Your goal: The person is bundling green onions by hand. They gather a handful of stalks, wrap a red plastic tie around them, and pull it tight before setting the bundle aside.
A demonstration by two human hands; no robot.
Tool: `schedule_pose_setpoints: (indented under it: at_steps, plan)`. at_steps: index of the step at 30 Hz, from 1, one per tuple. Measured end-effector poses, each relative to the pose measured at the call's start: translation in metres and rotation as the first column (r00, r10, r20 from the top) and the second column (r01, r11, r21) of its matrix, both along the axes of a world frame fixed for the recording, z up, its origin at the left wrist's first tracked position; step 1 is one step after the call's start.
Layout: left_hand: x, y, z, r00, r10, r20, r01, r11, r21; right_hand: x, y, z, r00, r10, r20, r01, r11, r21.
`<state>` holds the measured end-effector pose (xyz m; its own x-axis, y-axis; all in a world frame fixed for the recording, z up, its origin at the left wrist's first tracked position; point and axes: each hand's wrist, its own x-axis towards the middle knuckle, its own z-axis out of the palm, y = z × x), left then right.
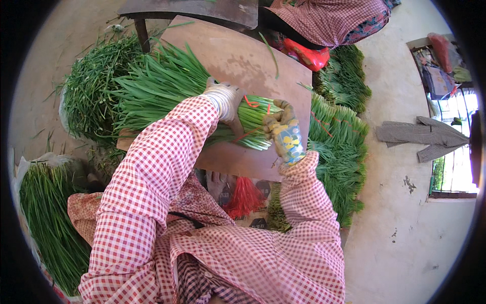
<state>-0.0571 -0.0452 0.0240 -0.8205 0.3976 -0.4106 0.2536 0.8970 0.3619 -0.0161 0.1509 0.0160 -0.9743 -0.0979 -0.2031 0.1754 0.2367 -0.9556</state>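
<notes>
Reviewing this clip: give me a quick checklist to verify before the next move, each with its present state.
1. Left hand steadying the green bundle: ok, gloved and clasped across it.
2. Right hand at the pale stem ends: ok, gloved, fingers curled there.
3. Red tie fastened: cannot tell; red shows on the stems, but no knot can be made out.
4. Right fingers gripping the tie: cannot tell; the glove hides their contact.
5. Bundle wholly on the board: not ok; leaf tips overhang its left edge.
6. Spare red strands at hand: ok, below the board's near edge.
</notes>
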Motion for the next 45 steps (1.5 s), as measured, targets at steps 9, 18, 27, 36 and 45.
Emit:
schedule_pose_setpoints:
  at_steps: [9,18,27,36,45]
  plan:
    - [0.002,0.001,0.002,0.998,-0.042,-0.046,0.043,0.998,0.036,-0.060,-0.015,0.041,0.803,0.558,0.212,-0.475,0.382,0.793]
    - [0.007,-0.001,0.003,0.999,-0.045,-0.029,0.045,0.999,0.003,-0.056,-0.021,0.011,0.882,0.463,0.087,-0.426,0.704,0.569]
    - [-0.001,0.006,-0.001,0.998,-0.063,0.013,0.064,0.992,-0.113,-0.048,-0.034,0.030,0.918,0.286,0.275,-0.355,0.901,0.248]
    - [0.006,0.006,-0.006,1.000,0.028,-0.007,-0.029,0.999,-0.034,-0.013,-0.025,-0.015,0.994,0.109,-0.005,-0.109,0.993,-0.040]
    - [-0.007,0.007,-0.014,0.990,-0.113,0.081,0.097,0.979,0.181,0.028,-0.001,0.012,0.935,0.306,-0.181,-0.287,0.950,0.123]
